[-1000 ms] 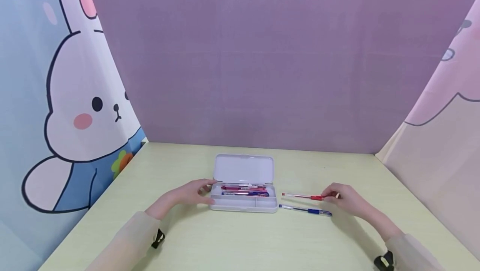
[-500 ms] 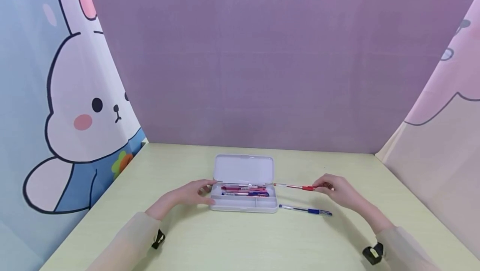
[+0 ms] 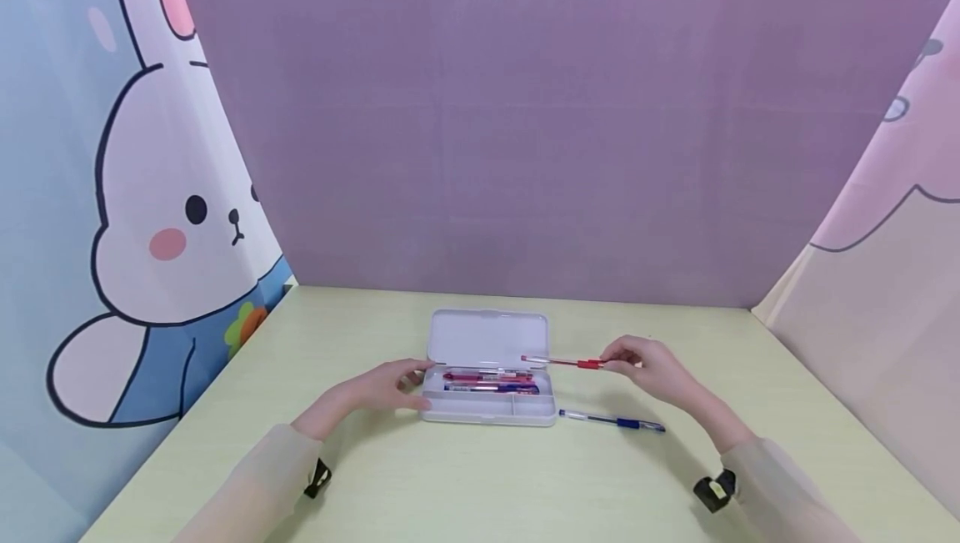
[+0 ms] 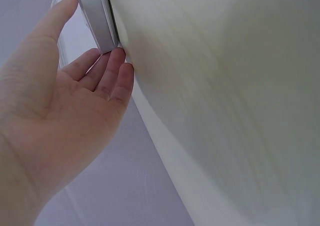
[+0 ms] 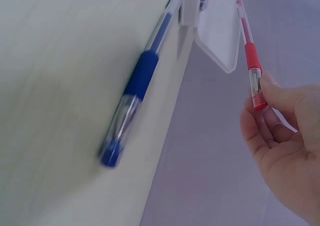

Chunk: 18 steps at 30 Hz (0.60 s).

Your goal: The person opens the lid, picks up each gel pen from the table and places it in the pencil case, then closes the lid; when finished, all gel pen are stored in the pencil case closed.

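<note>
An open white pencil case [image 3: 472,421] lies on the table, its lid [image 3: 487,336] tipped back. Inside its rear compartment are several pens [image 3: 487,378], pink-red and blue. My left hand [image 3: 384,385] holds the case's left end, thumb at one corner and fingers at the other; the left wrist view has them against the case wall [image 4: 95,18]. Between thumb and fingers my right hand [image 3: 654,366] pinches a red pen [image 3: 562,361] near one end. That pen is raised, its far end in front of the lid's right part. A blue pen [image 5: 142,78] lies right of the case.
The pale table [image 3: 465,485] ends at a purple backdrop [image 3: 480,126]. Patterned curtains [image 3: 172,276] hang at both sides. In the case's front part, a divider [image 3: 513,404] separates two small compartments.
My right hand has lifted the red pen off the table and carried it left, up to the case's lid. The left hand, case and blue pen stay in place.
</note>
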{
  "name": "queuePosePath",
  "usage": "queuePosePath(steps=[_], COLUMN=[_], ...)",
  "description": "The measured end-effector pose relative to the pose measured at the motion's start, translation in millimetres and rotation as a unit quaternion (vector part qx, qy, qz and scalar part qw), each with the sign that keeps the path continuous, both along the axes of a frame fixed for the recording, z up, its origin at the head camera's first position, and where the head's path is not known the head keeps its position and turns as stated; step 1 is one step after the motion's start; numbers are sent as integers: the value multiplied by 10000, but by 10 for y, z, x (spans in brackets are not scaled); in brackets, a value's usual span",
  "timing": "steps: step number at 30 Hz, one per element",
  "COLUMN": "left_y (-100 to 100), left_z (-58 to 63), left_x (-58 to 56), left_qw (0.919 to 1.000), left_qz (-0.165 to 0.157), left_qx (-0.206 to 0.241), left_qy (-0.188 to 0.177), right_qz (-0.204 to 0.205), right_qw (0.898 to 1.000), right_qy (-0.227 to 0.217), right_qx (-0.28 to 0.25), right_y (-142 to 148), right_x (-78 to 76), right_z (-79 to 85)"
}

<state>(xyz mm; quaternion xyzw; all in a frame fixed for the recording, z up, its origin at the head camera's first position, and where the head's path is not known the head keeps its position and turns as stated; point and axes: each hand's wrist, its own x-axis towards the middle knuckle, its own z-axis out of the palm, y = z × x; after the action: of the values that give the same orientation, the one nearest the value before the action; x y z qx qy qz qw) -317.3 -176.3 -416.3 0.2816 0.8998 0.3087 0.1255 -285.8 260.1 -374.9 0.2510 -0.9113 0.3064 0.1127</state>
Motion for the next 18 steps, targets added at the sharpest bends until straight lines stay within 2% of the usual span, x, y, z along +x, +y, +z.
queuePosePath(steps=[8, 18], left_y=[-1, -6], left_z=[-20, -23], left_x=[-14, -24], left_qw=[10000, 10000], left_qz=[40, -47], left_qx=[10, 9], left_qy=[-78, 23], right_qz=[66, 302], right_qw=[9994, 9986], right_qy=[-308, -384], right_qx=[-120, -215], right_y=[-212, -482], right_x=[-71, -139], right_z=[13, 3])
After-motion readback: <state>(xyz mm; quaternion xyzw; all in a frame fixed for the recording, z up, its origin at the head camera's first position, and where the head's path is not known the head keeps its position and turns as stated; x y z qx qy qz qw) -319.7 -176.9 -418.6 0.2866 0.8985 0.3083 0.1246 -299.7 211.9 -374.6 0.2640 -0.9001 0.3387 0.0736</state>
